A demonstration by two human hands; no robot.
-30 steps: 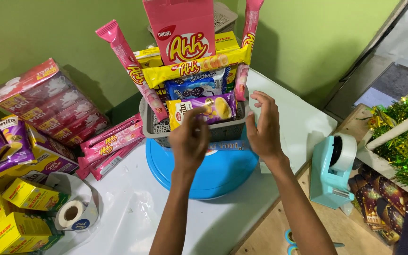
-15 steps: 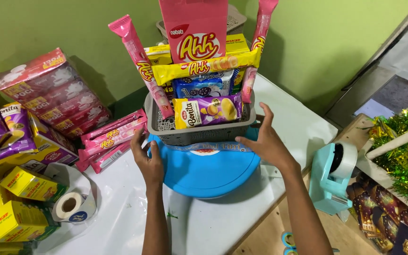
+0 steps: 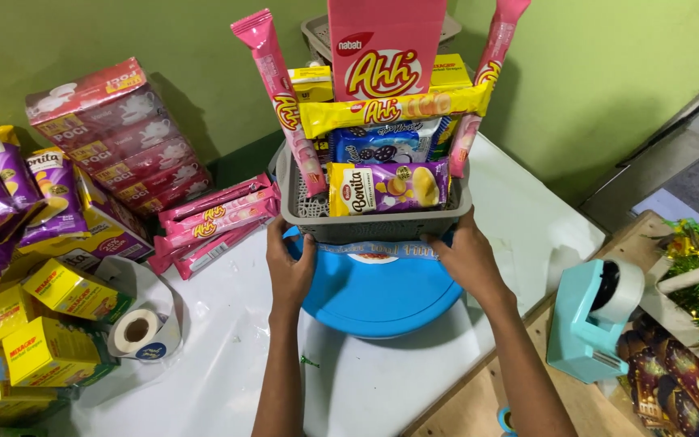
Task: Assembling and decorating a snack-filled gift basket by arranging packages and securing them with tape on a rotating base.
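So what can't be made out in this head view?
- Left hand and right hand: fingertips hidden behind the grey basket.
- Blue round lid: its far part is covered by the basket.
- Pink box: top cut off by the frame edge.
- Tape dispenser: tape end too small to see.

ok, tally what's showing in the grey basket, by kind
Visible in the grey basket:
tall pink box: 1
long pink stick packs: 2
long yellow pack: 1
small yellow boxes: 2
blue biscuit pack: 1
purple chip pack: 1
Total: 8
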